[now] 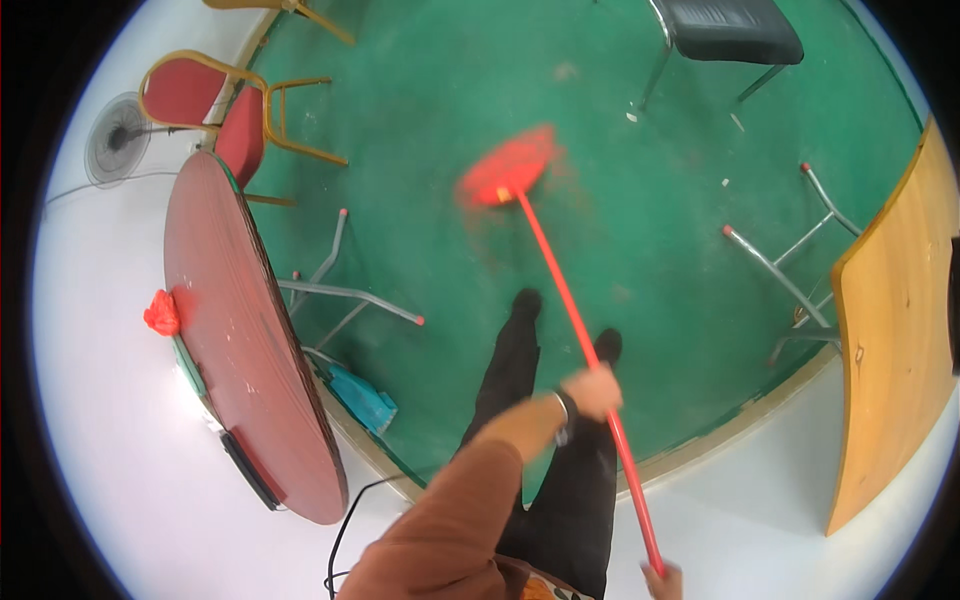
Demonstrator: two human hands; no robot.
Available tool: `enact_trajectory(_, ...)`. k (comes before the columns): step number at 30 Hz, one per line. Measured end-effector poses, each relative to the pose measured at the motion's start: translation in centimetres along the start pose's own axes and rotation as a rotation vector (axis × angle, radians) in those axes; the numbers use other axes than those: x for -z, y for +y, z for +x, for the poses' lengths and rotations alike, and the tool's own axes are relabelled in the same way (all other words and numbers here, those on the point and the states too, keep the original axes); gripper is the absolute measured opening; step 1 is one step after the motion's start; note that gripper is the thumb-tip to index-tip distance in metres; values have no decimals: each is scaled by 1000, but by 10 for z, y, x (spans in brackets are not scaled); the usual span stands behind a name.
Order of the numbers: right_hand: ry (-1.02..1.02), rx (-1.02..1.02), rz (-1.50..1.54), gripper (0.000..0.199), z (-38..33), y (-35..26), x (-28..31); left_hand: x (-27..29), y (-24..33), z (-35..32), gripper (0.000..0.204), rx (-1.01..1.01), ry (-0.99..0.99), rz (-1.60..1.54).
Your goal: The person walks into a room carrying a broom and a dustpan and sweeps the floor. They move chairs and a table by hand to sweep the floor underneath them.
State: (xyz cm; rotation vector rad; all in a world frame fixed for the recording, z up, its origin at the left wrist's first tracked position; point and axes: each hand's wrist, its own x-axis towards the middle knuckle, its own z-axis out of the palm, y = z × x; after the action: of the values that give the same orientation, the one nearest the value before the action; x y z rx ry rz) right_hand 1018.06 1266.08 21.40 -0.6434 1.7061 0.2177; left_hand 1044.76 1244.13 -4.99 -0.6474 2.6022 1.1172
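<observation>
A red broom [572,292] slants across the view, its long handle running from the lower right up to the head. The broom head [510,168] is blurred by motion over the green floor [420,190], ahead of my feet. Midway along the handle, my left hand [592,392] is wrapped round it, with a dark band on the wrist. My right hand [662,580] is closed round the handle's near end, partly cut off by the lower edge. A few small white scraps [632,117] lie on the floor to the right of the broom head.
A round reddish table [250,350] stands at left, a red bag [161,313] on it and a blue dustpan-like object [362,398] by its legs. Behind are red chairs [242,135] and a fan [118,140]. At right are a wooden table [890,350] and a black chair [735,30].
</observation>
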Motion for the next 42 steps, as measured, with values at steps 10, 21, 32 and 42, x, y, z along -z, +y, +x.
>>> enact_trajectory(10, 212, 181, -98, 28, 38, -34, -113, 107, -78, -40, 8, -36, 63, 265)
enact_trajectory(21, 60, -480, -20, 29, -215, 77, -119, 8, 105, -15, 6, -322, -38, -236)
enact_trajectory(32, 209, 275, 230, 31, 95, -303, -112, 231, -257, -32, 14, 450, 364, 782)
enact_trajectory(42, -1, -427, 23, 32, -193, -47, -114, 38, 51, -99, 10, -374, 94, -184)
